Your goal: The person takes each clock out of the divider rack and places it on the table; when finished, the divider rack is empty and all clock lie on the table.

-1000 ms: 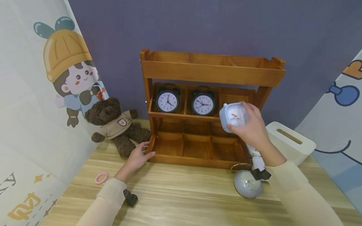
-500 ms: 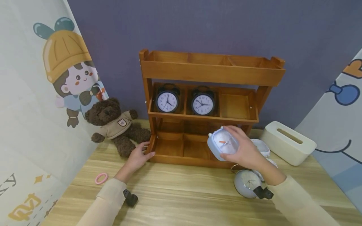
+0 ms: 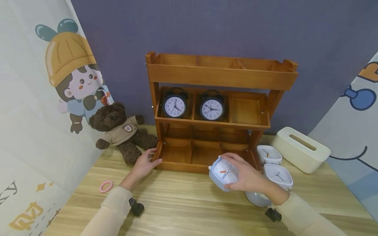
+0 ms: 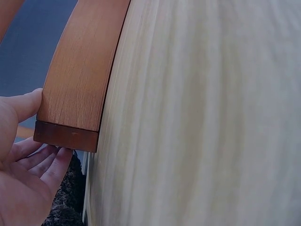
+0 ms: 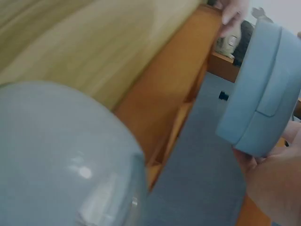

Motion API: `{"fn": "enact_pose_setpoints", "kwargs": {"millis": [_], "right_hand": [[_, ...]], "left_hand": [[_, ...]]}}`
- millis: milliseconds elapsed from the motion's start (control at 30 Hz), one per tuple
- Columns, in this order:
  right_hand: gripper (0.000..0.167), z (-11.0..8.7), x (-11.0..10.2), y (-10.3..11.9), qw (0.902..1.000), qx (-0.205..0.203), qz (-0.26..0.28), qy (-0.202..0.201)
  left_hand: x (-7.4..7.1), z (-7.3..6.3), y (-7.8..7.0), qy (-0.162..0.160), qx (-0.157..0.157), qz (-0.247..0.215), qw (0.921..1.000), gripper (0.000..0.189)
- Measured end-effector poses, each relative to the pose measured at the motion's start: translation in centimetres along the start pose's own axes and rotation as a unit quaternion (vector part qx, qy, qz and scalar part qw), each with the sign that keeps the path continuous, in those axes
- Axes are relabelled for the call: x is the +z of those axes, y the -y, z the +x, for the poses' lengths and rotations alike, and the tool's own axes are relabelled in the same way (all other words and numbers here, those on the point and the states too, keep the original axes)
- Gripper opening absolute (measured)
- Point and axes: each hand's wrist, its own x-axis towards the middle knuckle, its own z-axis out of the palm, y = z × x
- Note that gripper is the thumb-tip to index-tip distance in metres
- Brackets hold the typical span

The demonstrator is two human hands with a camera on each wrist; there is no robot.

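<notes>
My right hand [image 3: 247, 175] grips a light-blue square alarm clock [image 3: 222, 175] with a white face and an orange hand, tilted, just in front of the shelf's bottom tier. In the right wrist view the blue side of the clock [image 5: 258, 87] shows. My left hand [image 3: 144, 165] holds the front left corner of the brown wooden shelf [image 3: 206, 168], thumb and fingers around its end; the left wrist view shows the fingers [image 4: 59, 165] against that end. Two black round alarm clocks, the left one [image 3: 175, 106] and the middle one [image 3: 212, 109], sit in the middle tier.
Two white square clocks, one [image 3: 269, 154] behind the other [image 3: 278, 176], lie right of the shelf. A grey rounded clock [image 3: 256, 198] is partly hidden under my right arm. A cream tissue box [image 3: 301, 149], a brown teddy bear [image 3: 121, 129] and a pink ring [image 3: 106, 186] are nearby.
My right hand has brought the blue clock down and left, from the middle tier's right compartment to low in front of the bottom tier. My left hand has stayed put.
</notes>
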Motion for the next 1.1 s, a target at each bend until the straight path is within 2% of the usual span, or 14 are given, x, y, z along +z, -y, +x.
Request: {"fn": "enact_pose_setpoints", "kwargs": {"millis": [300,700,1100], "right_hand": [[0.091,-0.7,1.7,-1.0,0.9984,-0.016,0.021,0.05],[0.092,-1.4,3.3,-2.6,0.9969,-0.026,-0.01,0.074],[0.094,-1.9,3.4,-2.8,0.9953,-0.027,-0.045,0.081]], "left_hand": [[0.1,0.1,0.1,0.001,0.003,-0.001,1.0,0.06],[0.1,0.2,0.4,-0.002,0.0,0.001,1.0,0.061],[0.2,0.1,0.2,-0.007,-0.001,0.004,1.0,0.06]]}}
